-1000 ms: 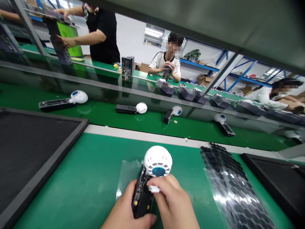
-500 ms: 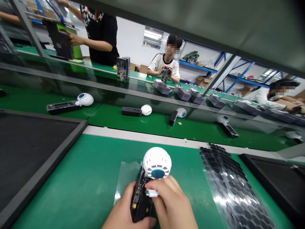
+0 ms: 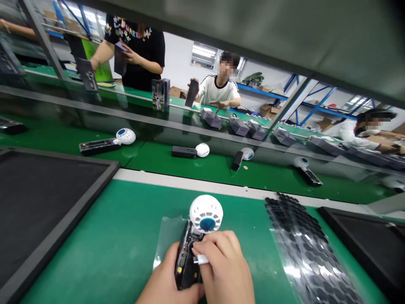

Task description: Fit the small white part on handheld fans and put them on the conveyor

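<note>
Head view: short of the far edge of the table [image 3: 110, 245], a black-and-white device [image 3: 194, 235] is gripped by the left hand [image 3: 167, 274]; a white plug-like piece [image 3: 201, 259] is pinched by the right hand [image 3: 225, 261]. The device is probably best braced firmly during fingerwork. Beyond that edge, similar devices [image 3: 184, 151] are spread; co-workers [image 3: 222, 90] are seen.

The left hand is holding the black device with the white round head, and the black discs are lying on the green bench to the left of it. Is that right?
Not quite: the black discs lie on the green bench to the right of the device, as the head view shows.
</note>
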A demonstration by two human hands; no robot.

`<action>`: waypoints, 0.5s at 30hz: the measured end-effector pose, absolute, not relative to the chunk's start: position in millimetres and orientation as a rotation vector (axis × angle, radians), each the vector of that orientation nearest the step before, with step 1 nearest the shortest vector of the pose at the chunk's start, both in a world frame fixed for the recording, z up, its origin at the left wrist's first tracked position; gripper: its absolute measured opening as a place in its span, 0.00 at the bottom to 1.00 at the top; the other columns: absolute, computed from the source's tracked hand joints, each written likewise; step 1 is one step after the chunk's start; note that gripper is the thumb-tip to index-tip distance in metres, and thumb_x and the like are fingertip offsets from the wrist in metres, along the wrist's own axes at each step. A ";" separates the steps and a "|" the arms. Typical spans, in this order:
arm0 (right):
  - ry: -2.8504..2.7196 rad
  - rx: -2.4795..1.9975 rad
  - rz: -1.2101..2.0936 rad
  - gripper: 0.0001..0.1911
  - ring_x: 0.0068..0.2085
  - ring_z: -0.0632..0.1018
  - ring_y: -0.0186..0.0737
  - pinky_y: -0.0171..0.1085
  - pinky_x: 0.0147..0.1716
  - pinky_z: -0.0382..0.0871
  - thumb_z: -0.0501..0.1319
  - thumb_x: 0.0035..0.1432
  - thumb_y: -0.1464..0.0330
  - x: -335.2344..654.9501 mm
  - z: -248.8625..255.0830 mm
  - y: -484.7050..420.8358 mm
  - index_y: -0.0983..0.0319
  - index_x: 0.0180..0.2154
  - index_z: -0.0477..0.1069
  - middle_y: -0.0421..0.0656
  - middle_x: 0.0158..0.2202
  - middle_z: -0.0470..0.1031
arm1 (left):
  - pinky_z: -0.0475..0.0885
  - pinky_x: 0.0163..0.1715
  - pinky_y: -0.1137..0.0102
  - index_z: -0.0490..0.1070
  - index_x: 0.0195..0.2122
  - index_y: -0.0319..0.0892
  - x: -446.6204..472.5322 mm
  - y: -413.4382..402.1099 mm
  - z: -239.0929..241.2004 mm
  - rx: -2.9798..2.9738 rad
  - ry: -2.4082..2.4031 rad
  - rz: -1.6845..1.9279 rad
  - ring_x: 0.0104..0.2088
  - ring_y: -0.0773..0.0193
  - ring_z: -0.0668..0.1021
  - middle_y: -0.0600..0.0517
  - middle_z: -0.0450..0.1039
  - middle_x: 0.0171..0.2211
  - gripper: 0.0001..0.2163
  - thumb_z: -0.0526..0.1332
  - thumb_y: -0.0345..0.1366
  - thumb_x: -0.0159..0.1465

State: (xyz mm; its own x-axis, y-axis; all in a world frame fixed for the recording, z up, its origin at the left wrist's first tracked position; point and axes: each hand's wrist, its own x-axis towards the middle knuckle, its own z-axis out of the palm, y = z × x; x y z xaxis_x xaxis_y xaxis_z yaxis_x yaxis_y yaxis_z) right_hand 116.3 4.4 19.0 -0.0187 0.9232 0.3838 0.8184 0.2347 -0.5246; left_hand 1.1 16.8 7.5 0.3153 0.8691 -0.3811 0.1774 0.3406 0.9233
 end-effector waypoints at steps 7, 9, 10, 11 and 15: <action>-1.642 -1.571 0.482 0.10 0.33 0.70 0.39 0.35 0.32 0.65 0.52 0.51 0.72 114.5 13.1 0.1 0.57 0.38 0.63 0.40 0.31 0.66 | 0.69 0.27 0.68 0.57 0.42 0.42 -3.8 19.7 -3.6 1.037 1.089 0.747 0.29 0.59 0.74 0.51 0.71 0.30 0.25 0.64 0.39 0.45; -1.535 -1.505 0.641 0.09 0.31 0.71 0.36 0.33 0.31 0.65 0.52 0.52 0.69 121.3 14.9 -2.8 0.57 0.38 0.61 0.38 0.29 0.66 | 0.68 0.22 0.68 0.56 0.43 0.43 -6.8 22.4 -1.7 0.835 1.010 0.720 0.23 0.61 0.74 0.53 0.71 0.25 0.26 0.62 0.48 0.47; -1.496 -1.491 0.693 0.07 0.29 0.71 0.35 0.31 0.30 0.65 0.51 0.54 0.67 125.5 16.1 -4.4 0.57 0.38 0.61 0.37 0.28 0.66 | 0.67 0.19 0.69 0.55 0.44 0.44 -8.3 23.9 0.7 0.729 0.977 0.685 0.19 0.62 0.73 0.54 0.70 0.22 0.27 0.60 0.52 0.48; -1.476 -1.490 0.726 0.06 0.28 0.71 0.33 0.29 0.29 0.64 0.49 0.56 0.66 129.7 17.2 -5.9 0.57 0.36 0.62 0.37 0.27 0.66 | 0.66 0.16 0.70 0.55 0.44 0.44 -9.7 25.3 3.7 0.642 0.950 0.645 0.16 0.63 0.72 0.55 0.70 0.19 0.27 0.58 0.54 0.49; -1.547 -1.492 0.711 0.08 0.26 0.69 0.32 0.28 0.26 0.61 0.49 0.58 0.65 140.2 16.2 -9.7 0.58 0.28 0.64 0.36 0.24 0.64 | 0.65 0.17 0.73 0.58 0.43 0.40 -12.9 27.5 16.2 0.551 0.928 0.596 0.13 0.67 0.71 0.54 0.70 0.15 0.27 0.60 0.53 0.48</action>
State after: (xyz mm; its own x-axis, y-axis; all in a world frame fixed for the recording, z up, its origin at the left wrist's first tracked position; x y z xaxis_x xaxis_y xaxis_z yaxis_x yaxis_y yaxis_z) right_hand 140.2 -9.7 16.2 0.0732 0.9797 0.1864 0.4961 0.1264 -0.8590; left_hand -12.9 27.5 16.2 0.4649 0.6811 -0.5657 -0.2310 0.7101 0.6651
